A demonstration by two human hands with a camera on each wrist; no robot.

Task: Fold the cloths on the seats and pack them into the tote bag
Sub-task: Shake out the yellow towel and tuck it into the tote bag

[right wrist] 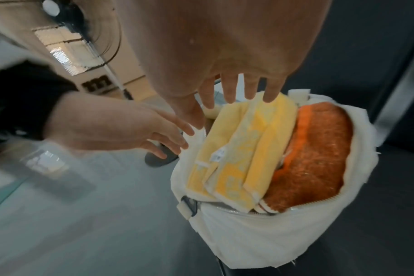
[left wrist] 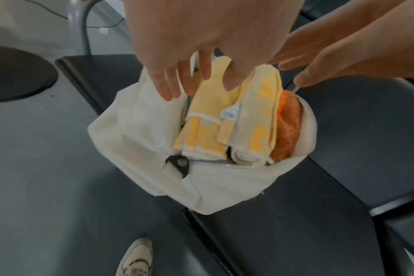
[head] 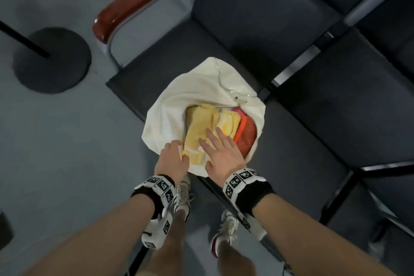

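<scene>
A white tote bag (head: 197, 83) (left wrist: 220, 188) (right wrist: 260, 233) stands with its mouth wide on a dark seat (head: 156, 69). Inside it, folded yellow cloths (head: 201, 123) (left wrist: 225, 121) (right wrist: 239, 153) stand beside a folded orange cloth (head: 247, 135) (left wrist: 287, 127) (right wrist: 319, 158). My right hand (head: 218, 148) (right wrist: 236, 89) is spread flat over the yellow cloths with straight fingers. My left hand (head: 173, 155) (left wrist: 189, 80) (right wrist: 154, 134) is at the bag's near left rim, fingers loosely straight and holding nothing. Whether either hand touches the cloth I cannot tell.
A brown wooden armrest (head: 139, 0) runs at the seat's left end. A round black stand base (head: 52, 59) sits on the grey floor to the left. More dark seats (head: 336, 96) continue to the right. My shoes (head: 182, 197) are just below the seat's front edge.
</scene>
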